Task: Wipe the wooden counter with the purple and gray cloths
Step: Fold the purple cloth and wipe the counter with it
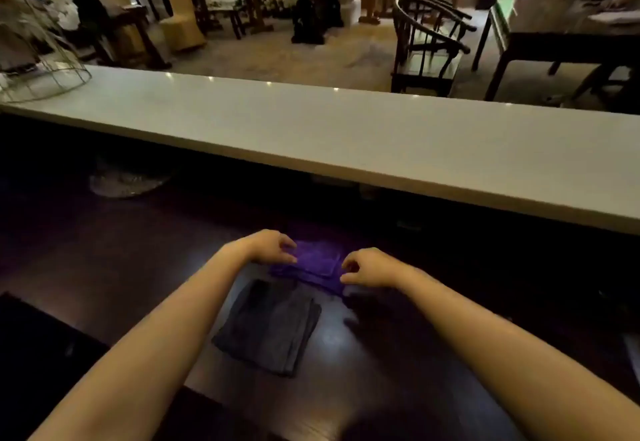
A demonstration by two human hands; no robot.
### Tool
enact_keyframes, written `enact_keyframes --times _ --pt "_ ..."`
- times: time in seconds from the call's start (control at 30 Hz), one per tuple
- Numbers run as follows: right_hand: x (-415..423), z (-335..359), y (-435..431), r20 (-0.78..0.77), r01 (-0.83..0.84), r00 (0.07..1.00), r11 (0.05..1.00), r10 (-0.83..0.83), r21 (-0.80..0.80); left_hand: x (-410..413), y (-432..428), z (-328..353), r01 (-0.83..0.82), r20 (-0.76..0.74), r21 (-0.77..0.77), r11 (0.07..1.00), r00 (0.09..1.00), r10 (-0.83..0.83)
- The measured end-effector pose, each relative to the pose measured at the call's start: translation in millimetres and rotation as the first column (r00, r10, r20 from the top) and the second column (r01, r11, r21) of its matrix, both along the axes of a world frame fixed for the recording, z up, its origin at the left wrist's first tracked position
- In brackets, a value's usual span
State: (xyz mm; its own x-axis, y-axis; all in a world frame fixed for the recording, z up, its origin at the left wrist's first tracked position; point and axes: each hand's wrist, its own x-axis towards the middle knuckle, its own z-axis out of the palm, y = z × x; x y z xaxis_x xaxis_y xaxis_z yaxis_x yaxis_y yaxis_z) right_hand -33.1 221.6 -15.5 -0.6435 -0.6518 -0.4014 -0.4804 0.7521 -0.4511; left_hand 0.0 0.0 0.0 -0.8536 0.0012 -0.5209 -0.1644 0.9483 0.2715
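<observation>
A folded purple cloth (315, 260) lies on the dark wooden counter (346, 364), just beyond a folded gray cloth (270, 326). My left hand (272, 246) hovers at the purple cloth's left edge, fingers curled and apart, holding nothing. My right hand (367, 267) is at the cloth's right edge, fingers bent and slightly spread, also holding nothing. Whether the fingertips touch the cloth is unclear. The gray cloth sits between my forearms, untouched.
A raised white countertop (346, 135) runs across behind the dark counter. A wire cage stand (45, 73) sits on its left end. Beyond are dark wooden chairs (426, 45) and tables. A pale object (124, 182) lies in shadow under the white ledge.
</observation>
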Motion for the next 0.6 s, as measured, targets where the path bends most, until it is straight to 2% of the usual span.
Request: enact_keyframes --times 0.1,0.23,0.33,0.43,0.53,0.6 --pt "3 -32 -13 -0.071 0.094 0.993 0.996 -0.094 0.003 4 -8 -38 -0.022 -0.083 -0.042 0.999 0.996 0.019" --pt "6 -67 -32 -0.185 0.068 0.981 0.997 -0.060 0.040 5 -8 -84 0.009 -0.202 -0.043 0.999 0.979 -0.018" --pt "7 -83 -39 -0.327 0.071 0.944 0.995 -0.046 0.066 2 -6 -96 0.042 -0.306 -0.156 0.987 0.948 -0.089" --pt "5 -89 -42 -0.433 0.074 0.900 0.997 -0.058 0.022 -3 -8 -101 0.093 -0.397 -0.211 0.973 0.901 -0.172" --pt "1 -88 -44 -0.539 0.083 0.838 0.996 -0.078 -0.016 -4 -6 -103 0.181 -0.437 -0.334 0.925 0.840 -0.322" --pt "-3 -86 -46 -0.466 0.128 0.871 0.988 -0.153 -0.085 -4 -5 -105 0.191 -0.431 -0.374 0.907 0.831 -0.353"
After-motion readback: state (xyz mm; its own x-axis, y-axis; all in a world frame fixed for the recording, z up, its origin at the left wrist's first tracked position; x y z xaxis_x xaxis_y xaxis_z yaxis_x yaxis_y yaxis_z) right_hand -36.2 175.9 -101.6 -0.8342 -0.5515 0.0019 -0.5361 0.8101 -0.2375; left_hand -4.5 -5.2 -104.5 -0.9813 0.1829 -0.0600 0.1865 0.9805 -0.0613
